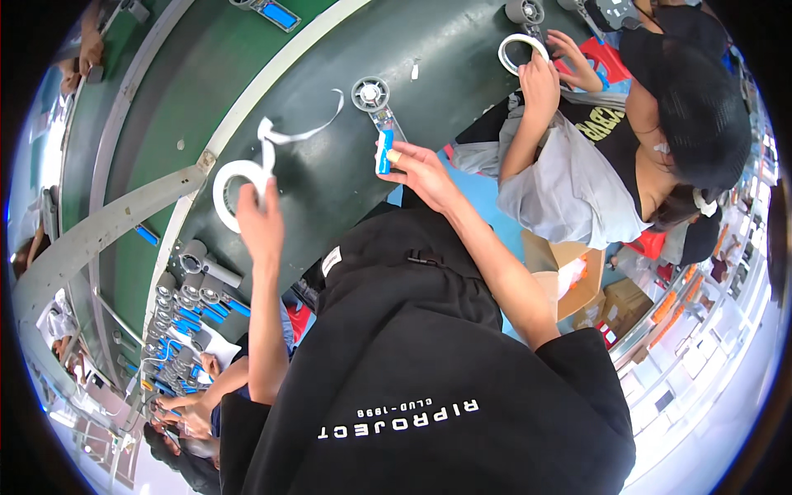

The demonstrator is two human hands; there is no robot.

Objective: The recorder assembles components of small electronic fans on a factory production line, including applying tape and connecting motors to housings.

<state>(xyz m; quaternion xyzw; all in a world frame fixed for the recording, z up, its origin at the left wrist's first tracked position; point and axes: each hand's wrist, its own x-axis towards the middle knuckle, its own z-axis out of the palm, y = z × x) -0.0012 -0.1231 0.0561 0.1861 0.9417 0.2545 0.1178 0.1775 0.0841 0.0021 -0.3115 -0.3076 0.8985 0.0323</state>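
A dark green worktop (330,173) runs along a conveyor line, and a grey tool with a round wheel head and blue handle (375,111) lies on it. The right hand (417,169) pinches the handle's near end, grip clamped. Left of the tool, the left hand (260,223) closes on a white tape roll (235,190) whose loose strip (305,128) curls toward the wheel; keeping that strip taut and flat should stop it twisting.

We saw a white tape roll (235,191) held upright at nine o'clock, its loose strip (301,130) curling toward twelve. At centre, a blue-handled tape dispenser (378,124) lay on the dark worktop, its grey wheel pointing toward twelve.
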